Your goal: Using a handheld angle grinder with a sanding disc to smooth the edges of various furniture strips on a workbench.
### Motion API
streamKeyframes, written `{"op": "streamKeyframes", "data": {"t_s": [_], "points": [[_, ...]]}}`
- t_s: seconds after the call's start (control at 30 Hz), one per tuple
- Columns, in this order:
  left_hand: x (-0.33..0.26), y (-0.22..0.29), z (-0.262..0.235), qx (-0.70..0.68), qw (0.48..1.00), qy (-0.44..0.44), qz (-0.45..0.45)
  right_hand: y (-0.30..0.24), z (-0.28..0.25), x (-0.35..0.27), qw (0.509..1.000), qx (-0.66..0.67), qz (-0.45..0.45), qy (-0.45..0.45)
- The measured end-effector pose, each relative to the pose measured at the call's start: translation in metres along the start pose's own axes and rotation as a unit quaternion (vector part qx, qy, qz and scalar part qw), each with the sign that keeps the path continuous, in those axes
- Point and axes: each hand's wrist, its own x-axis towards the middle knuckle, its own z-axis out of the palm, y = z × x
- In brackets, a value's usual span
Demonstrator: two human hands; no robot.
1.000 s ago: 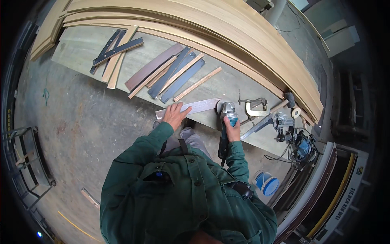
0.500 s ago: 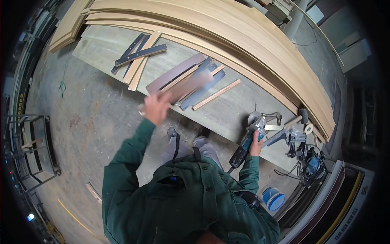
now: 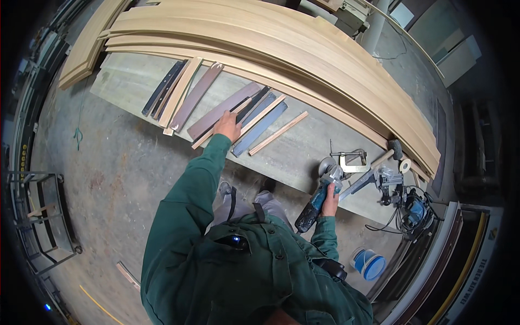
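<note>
Left hand (image 3: 228, 129) is at the fanned strips (image 3: 261, 130), fingers bent over a dark strip (image 3: 252, 105); cannot tell whether it pinches one. Right hand (image 3: 330, 202) is wrapped round the angle grinder (image 3: 311, 211), disc (image 3: 326, 166) aimed away from the body (presumably for safety). Strips lie side by side on the desk (image 3: 300, 149), likely for easy picking. Versus half a second earlier: the mauve strip (image 3: 196, 96), then in the left hand, now lies on the desk; black strips (image 3: 162, 90) sit roughly parallel, no longer crossed.
</note>
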Motion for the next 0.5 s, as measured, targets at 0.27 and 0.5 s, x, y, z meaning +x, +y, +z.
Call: {"op": "streamKeyframes", "data": {"t_s": [0.27, 0.5], "points": [[-0.090, 0.021, 0.008, -0.173, 0.978, -0.083, 0.079, 0.008, -0.008, 0.004, 0.997, -0.056, -0.049, 0.015], [-0.151, 0.033, 0.059, -0.064, 0.977, -0.186, 0.083, -0.024, 0.032, -0.006, 0.970, -0.216, -0.094, -0.057]]}}
